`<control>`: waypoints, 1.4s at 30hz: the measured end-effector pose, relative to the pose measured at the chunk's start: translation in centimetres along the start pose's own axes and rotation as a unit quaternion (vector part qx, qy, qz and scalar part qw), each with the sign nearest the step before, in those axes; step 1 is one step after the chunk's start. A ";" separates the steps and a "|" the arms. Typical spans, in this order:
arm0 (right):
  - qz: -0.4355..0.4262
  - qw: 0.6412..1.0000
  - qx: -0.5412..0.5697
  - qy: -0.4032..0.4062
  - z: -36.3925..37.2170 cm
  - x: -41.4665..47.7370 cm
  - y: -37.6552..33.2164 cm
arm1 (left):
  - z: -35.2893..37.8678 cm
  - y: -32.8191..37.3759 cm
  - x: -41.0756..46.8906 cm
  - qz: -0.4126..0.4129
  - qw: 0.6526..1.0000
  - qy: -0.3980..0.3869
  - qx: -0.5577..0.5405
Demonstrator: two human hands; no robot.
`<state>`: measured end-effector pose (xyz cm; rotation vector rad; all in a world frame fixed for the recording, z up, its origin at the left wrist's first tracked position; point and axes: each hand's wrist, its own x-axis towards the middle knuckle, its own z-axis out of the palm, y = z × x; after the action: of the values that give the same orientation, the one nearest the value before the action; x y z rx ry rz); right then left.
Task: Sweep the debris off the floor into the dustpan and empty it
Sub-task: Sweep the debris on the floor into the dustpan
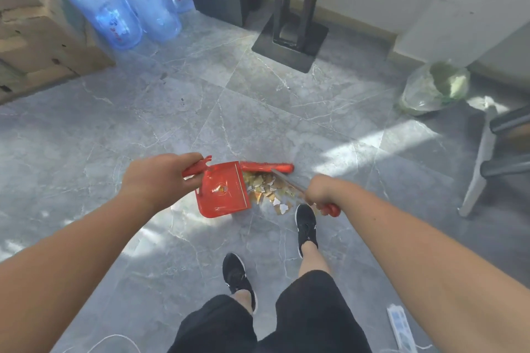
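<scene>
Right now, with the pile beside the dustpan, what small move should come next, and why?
Probably draw the broom head toward the dustpan. The debris still lies on the floor just outside the pan's open edge, and the brush sits at the pile's far side. The left hand already holds the pan in place; the right hand grips the broom handle.

Both arms reach forward, left grip and right grip clenched.
</scene>
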<state>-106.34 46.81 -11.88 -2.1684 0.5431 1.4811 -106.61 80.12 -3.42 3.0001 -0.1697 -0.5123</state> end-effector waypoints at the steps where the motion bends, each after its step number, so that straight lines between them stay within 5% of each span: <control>1: -0.003 1.000 0.027 0.006 0.6 -0.5 -0.1 | 0.0 -0.5 -0.5 0.012 1.000 0.006 0.002; 12: -0.060 0.928 0.368 0.010 8.4 -5.9 -7.1 | 0.9 -9.5 -6.0 0.015 0.998 0.053 0.011; 18: -0.073 0.797 0.591 -0.102 13.6 -1.2 -12.2 | 1.1 -10.9 -8.0 -0.009 0.999 0.026 0.023; 28: -0.008 0.616 0.745 -0.255 18.6 4.3 -8.7 | 3.7 -12.8 -10.1 -0.024 0.998 0.010 0.059; 34: 0.038 0.602 0.766 -0.220 15.6 4.1 -3.8 | 4.5 -12.6 -11.3 -0.060 0.997 -0.023 0.051; 42: 0.051 0.666 0.729 -0.149 12.0 0.4 1.2 | 4.1 -9.2 -10.8 -0.056 0.997 -0.026 0.035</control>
<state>-115.94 52.70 -16.20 -0.5900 1.1664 0.7567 -117.27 90.26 -4.74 3.0796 -0.0226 -0.6096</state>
